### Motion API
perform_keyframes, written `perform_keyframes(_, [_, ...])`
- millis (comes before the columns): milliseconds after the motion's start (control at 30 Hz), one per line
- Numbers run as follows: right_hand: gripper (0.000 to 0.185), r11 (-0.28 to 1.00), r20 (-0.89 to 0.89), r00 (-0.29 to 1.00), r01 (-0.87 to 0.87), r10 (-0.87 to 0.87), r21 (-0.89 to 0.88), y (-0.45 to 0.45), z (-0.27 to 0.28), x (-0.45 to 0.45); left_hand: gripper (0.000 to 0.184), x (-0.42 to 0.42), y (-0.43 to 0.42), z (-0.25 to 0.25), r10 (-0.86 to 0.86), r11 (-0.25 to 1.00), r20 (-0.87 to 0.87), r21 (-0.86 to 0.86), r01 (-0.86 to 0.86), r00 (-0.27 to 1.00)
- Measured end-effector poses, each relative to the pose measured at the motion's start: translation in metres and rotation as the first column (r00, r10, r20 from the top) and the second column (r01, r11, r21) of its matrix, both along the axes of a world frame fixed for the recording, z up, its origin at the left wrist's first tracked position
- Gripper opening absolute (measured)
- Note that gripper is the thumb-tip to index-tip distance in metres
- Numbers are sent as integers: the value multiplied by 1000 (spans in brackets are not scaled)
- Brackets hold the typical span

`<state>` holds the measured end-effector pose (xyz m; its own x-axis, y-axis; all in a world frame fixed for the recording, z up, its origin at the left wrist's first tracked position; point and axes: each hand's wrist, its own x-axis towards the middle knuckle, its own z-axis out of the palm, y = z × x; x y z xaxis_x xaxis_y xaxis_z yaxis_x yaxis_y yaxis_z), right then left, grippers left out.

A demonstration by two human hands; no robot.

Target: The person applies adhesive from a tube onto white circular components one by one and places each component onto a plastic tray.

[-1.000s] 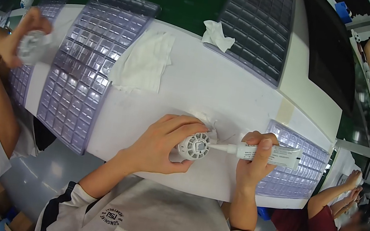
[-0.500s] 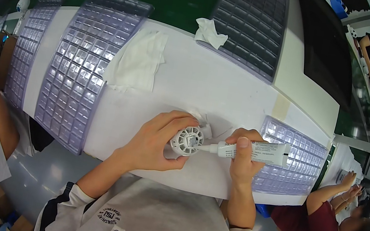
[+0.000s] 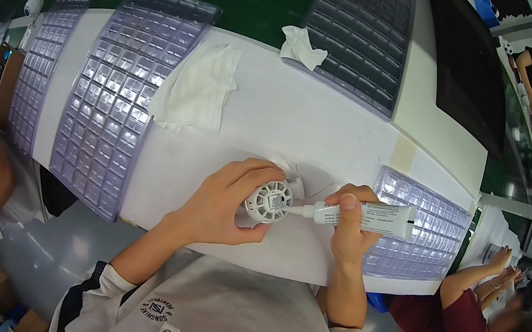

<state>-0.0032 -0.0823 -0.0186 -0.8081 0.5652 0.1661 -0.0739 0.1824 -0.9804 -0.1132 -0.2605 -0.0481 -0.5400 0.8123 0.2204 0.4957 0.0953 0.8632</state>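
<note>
A round white slotted housing (image 3: 268,201) with a square part in its middle sits in my left hand (image 3: 229,203), thumb and fingers closed around its side. My right hand (image 3: 350,224) grips a white glue tube (image 3: 387,220) with printed text, held level. Its narrow nozzle (image 3: 297,210) points left, and the tip is at the square part in the housing's centre. Whether the tip touches the surface I cannot tell. Just behind the housing, a crumpled white tissue (image 3: 293,179) lies on the white table (image 3: 275,111).
Clear compartment trays stand at left (image 3: 112,98), far back (image 3: 362,34) and right (image 3: 420,230). A white cloth (image 3: 198,88) overlaps the left tray, and a crumpled tissue (image 3: 303,47) touches the back tray. Other people work on both sides.
The nozzle tip has shifted slightly left and up over the housing's centre. Both hands keep their grips. The person at the left has moved their arm a little.
</note>
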Motion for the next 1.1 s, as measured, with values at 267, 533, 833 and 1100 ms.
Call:
perform_keyframes(267, [29, 972, -190, 962, 168, -197, -162, 4, -9, 4, 66, 3, 5, 1, -19, 1000, 8, 6, 19, 1000])
perform_keyframes(533, [26, 889, -341, 918, 27, -204, -457, 18, 0, 5, 60, -33, -57, 68, 475, 867, -137, -99, -489, 869])
perform_keyframes(833, [25, 861, -142, 924, 263, -354, -437, 10, -2, 3, 65, -129, -125, 23, 692, 592, -401, -160, -790, 600])
perform_keyframes(1100, [31, 869, -87, 963, 188, -255, -457, 19, 21, 9, 66, -116, -114, 36, 704, 650, -491, 157, -743, 513])
